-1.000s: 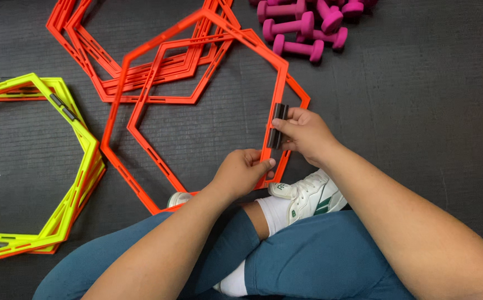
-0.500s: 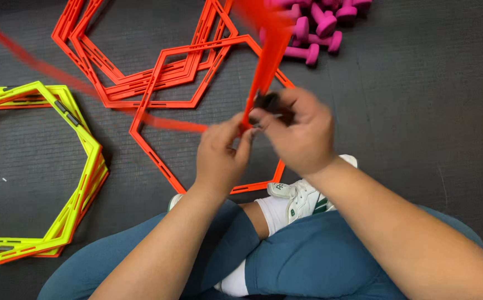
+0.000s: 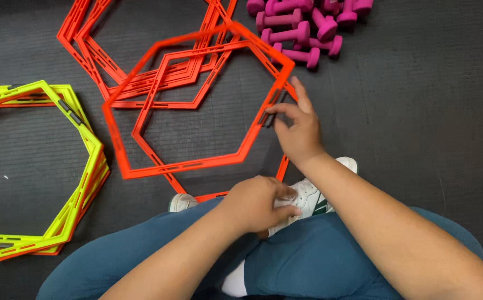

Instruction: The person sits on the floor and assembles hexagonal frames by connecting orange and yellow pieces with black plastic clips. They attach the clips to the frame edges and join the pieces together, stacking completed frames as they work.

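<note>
My right hand point(image 3: 299, 133) pinches the right corner of an orange hexagon ring point(image 3: 186, 165) at a black clip point(image 3: 272, 116). The ring is raised off the floor and tilted. Beneath it lies another orange hexagon ring point(image 3: 211, 195), flat on the dark mat. My left hand point(image 3: 255, 203) rests with curled fingers on my white shoe point(image 3: 313, 197), holding nothing. I sit cross-legged in teal trousers.
A stack of orange hexagon rings point(image 3: 91, 55) lies at the top left. Yellow hexagon rings point(image 3: 80, 125) are piled at the left. Several pink dumbbells point(image 3: 302, 33) lie in a heap at the top right. The floor is dark ribbed matting.
Both hands worked at the ring's corner clip earlier. The ring swung up, then came down to the left. My left hand has let go and dropped onto my shoe.
</note>
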